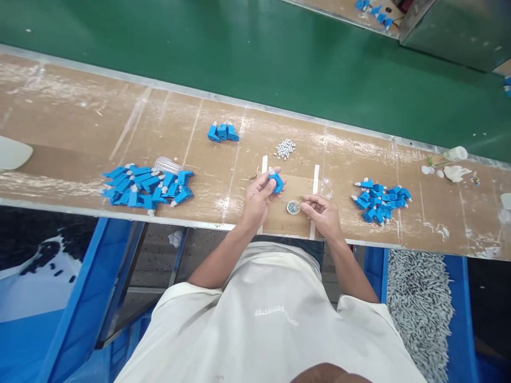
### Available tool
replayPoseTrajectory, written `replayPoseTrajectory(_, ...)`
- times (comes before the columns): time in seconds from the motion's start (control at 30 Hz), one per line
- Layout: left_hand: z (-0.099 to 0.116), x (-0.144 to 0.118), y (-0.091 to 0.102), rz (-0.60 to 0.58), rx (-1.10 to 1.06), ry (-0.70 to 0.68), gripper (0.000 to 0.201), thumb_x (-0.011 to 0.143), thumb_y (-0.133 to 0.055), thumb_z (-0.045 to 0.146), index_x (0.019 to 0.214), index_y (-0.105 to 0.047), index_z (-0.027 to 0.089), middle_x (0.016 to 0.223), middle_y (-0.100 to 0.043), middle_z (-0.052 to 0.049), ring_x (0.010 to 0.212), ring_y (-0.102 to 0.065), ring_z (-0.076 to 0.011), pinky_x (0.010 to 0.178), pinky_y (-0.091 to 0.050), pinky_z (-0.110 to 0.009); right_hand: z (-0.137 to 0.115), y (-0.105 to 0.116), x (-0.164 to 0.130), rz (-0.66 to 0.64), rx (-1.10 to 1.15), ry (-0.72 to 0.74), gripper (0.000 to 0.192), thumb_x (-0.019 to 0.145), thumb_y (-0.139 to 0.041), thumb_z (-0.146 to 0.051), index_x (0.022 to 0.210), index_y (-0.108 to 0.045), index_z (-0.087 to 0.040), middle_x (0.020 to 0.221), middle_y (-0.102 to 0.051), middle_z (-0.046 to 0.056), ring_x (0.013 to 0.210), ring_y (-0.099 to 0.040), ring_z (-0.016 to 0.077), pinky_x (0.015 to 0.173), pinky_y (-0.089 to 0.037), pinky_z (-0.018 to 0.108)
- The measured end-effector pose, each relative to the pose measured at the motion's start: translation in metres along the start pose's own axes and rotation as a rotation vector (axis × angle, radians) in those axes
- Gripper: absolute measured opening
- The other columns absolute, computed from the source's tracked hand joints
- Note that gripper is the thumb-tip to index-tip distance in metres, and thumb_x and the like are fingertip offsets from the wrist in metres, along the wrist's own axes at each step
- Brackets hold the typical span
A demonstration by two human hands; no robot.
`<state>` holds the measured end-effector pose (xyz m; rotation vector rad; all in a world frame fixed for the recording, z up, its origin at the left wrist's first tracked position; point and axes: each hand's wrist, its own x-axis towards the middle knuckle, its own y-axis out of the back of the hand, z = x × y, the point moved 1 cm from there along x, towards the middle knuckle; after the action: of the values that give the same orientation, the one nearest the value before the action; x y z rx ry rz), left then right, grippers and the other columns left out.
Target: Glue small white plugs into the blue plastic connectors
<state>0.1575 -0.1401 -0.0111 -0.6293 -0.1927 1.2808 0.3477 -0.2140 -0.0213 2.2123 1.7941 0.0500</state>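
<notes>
- A seated worker's left hand (258,196) grips a blue plastic connector (276,182) between thumb and fingers, holding it just above the wooden workbench (80,133), its white-capped end pointing to the far side.
- The right hand (323,211) rests near the bench's near edge, fingers curled and pinched together; whether anything small lies between the fingertips cannot be told.
- A small round dish (293,207) of tiny metal parts sits between the two hands, touching neither.
- Two pale strips (316,181) frame the working spot left and right; thin pins lie just beyond the right-hand strip.
- A cluster of small white caps (286,149) lies on the far side of the held connector.
- A large pile of blue connectors (147,189) spreads out to the left, with a clear plastic piece (167,165) on its far edge; a smaller pile (381,201) sits to the right, and three connectors (222,132) stand together further back.
- By the look of it, the step in hand is fitting a small part to the held connector; the next move would seem to call for a steady, precise meeting of both hands, the right bringing a tiny piece in line with the connector's end.
- A green conveyor belt (279,53) runs along the far side of the bench; a bin of grey-white parts (419,308) stands below at the right.
</notes>
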Motion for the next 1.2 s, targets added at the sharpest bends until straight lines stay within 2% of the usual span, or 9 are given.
replayPoseTrajectory(0.23, 0.0, 0.0, 0.004, 0.041, -0.073, 0.075, 0.043, 0.082, -0.078, 0.04, 0.118, -0.074, 0.017, 0.077, -0.069, -0.003, 0.065, -0.058, -0.0097, 0.054, -0.045, -0.019, -0.014, -0.01, 0.002, 0.024, -0.052, 0.062, 0.032, 0.077, -0.077, -0.052, 0.084, -0.077, -0.021, 0.079, -0.063, 0.002, 0.06, -0.049, 0.0121, 0.056, -0.045, 0.029)
replayPoseTrajectory(0.33, 0.004, 0.001, 0.004, 0.054, -0.135, 0.157, 0.032, 0.083, -0.073, 0.032, 0.11, -0.077, 0.014, 0.078, -0.07, -0.005, 0.063, -0.057, -0.0095, 0.05, -0.044, -0.018, -0.019, -0.013, 0.0, 0.031, -0.09, 0.103, 0.027, 0.08, -0.075, -0.049, 0.081, -0.077, -0.022, 0.078, -0.061, 0.003, 0.063, -0.05, 0.014, 0.056, -0.044, 0.03)
replayPoseTrajectory(0.53, 0.009, 0.003, 0.005, 0.023, -0.295, 0.324, 0.02, 0.085, -0.065, 0.019, 0.1, -0.077, 0.011, 0.08, -0.07, -0.008, 0.065, -0.061, -0.0088, 0.052, -0.048, -0.015, -0.027, -0.014, -0.006, 0.074, -0.255, 0.305, 0.017, 0.09, -0.068, -0.037, 0.084, -0.076, -0.023, 0.078, -0.06, 0.004, 0.068, -0.054, 0.0173, 0.06, -0.046, 0.032)
replayPoseTrajectory(0.8, 0.008, 0.004, 0.006, 0.046, -0.304, 0.331, 0.016, 0.087, -0.066, 0.016, 0.1, -0.075, 0.011, 0.082, -0.073, -0.006, 0.068, -0.067, -0.0082, 0.06, -0.054, -0.013, -0.025, -0.012, -0.006, 0.053, -0.438, 0.568, 0.015, 0.097, -0.063, -0.028, 0.088, -0.072, -0.021, 0.078, -0.061, 0.004, 0.065, -0.054, 0.0163, 0.057, -0.046, 0.031)
replayPoseTrajectory(0.97, 0.006, 0.003, 0.008, 0.068, -0.279, 0.339, 0.017, 0.088, -0.067, 0.019, 0.101, -0.074, 0.01, 0.078, -0.073, -0.005, 0.064, -0.067, -0.0086, 0.06, -0.055, -0.014, -0.038, -0.002, -0.013, 0.078, -0.496, 0.704, 0.01, 0.098, -0.06, -0.019, 0.093, -0.069, -0.022, 0.082, -0.064, 0.004, 0.07, -0.059, 0.0168, 0.06, -0.047, 0.031)
replayPoseTrajectory(1.1, 0.006, 0.001, 0.006, 0.006, -0.249, 0.342, 0.017, 0.085, -0.071, 0.02, 0.099, -0.072, 0.01, 0.076, -0.073, -0.005, 0.062, -0.068, -0.0099, 0.056, -0.054, -0.015, -0.047, 0.003, -0.021, 0.147, -0.503, 0.75, 0.01, 0.099, -0.059, -0.02, 0.096, -0.067, -0.024, 0.081, -0.066, 0.004, 0.072, -0.061, 0.0179, 0.062, -0.049, 0.031)
replayPoseTrajectory(1.2, 0.006, -0.001, 0.004, -0.043, -0.247, 0.341, 0.015, 0.081, -0.076, 0.02, 0.091, -0.068, 0.012, 0.075, -0.073, -0.006, 0.062, -0.069, -0.011, 0.057, -0.054, -0.016, -0.041, 0.001, -0.022, 0.109, -0.484, 0.734, 0.011, 0.1, -0.057, -0.021, 0.094, -0.066, -0.023, 0.082, -0.067, 0.005, 0.075, -0.063, 0.0182, 0.064, -0.052, 0.032)
